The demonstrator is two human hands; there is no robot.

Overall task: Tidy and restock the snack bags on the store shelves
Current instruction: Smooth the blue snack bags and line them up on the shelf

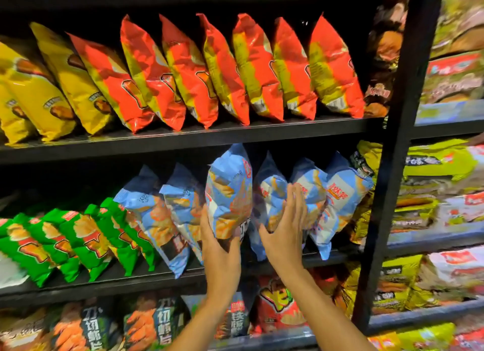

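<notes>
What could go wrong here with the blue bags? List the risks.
1. The left hand grips the raised blue bag only at its bottom; it could tip or slip out.
2. The right hand presses flat on the neighbouring blue bags; these lean near the shelf edge, so a push might slide one off.
3. Squeezing may crush the chips inside.

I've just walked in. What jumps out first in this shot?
Two bare hands at the middle shelf: the left hand grips a blue bag from below, lifted above its row, while the right hand presses flat against the next blue bags. Above, a row of red bags leans in line on the top shelf; green bags sit to the left.
</notes>
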